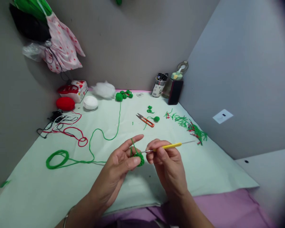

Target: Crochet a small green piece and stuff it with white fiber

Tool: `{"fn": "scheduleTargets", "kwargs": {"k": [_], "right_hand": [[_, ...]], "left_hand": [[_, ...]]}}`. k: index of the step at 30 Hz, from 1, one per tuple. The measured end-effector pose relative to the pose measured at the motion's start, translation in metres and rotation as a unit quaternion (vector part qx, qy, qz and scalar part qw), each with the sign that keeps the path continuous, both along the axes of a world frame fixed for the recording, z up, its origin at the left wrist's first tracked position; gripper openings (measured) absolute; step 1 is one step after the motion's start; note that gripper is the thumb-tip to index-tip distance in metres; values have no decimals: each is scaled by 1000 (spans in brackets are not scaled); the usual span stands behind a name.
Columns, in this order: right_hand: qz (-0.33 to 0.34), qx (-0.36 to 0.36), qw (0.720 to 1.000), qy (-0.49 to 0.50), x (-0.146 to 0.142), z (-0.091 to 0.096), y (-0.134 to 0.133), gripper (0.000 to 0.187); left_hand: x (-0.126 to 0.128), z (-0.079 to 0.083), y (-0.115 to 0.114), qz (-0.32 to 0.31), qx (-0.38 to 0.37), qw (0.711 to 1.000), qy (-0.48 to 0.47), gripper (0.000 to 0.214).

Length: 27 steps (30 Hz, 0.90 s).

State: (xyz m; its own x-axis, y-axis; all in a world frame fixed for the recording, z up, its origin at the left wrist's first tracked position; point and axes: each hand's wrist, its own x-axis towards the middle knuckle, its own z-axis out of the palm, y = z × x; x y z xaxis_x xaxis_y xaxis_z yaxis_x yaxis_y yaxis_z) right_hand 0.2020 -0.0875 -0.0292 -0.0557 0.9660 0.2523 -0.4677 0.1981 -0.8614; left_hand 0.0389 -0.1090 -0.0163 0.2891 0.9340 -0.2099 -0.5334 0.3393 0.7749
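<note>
Head view: we're pinching the small green crochet piece (140, 160) in our left hand (119, 166), with green yarn (87, 161) running over its raised index finger. Our right hand (168, 158) is gripping the yellow-handled hook (169, 146), tip sitting at the piece. Piece is hanging between both hands, above the near part of the pale tabletop (68, 193).

Risks we're seeing: loop sliding off the tip if finger tension is slackening; tip splitting strands if we're angling badly; feed snagging, since the loose coil (48, 162) is lying beside its own trailing strand.
</note>
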Motion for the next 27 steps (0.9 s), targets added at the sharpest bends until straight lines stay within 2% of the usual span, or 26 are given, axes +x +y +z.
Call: {"fn": "scheduleTargets", "kwargs": {"k": [4, 8, 12, 16, 19, 27], "right_hand": [[1, -12, 1000, 14, 1, 1, 0, 14], [9, -64, 997, 37, 4, 3, 3, 15], [30, -103, 993, 55, 3, 3, 2, 17], [30, -28, 999, -4, 1, -3, -2, 16], [-5, 37, 996, -77, 1, -8, -4, 14], [3, 16, 1000, -17, -1, -1, 2, 14]], "left_hand": [[1, 2, 0, -17, -25, 999, -27, 61], [-2, 6, 3, -8, -68, 993, -93, 48], [-1, 5, 2, 13, -34, 996, -77, 42], [4, -3, -1, 32, 67, 996, 39, 41], [3, -7, -2, 26, 96, 991, 87, 40], [-4, -4, 0, 39, 75, 993, 85, 36]]}}
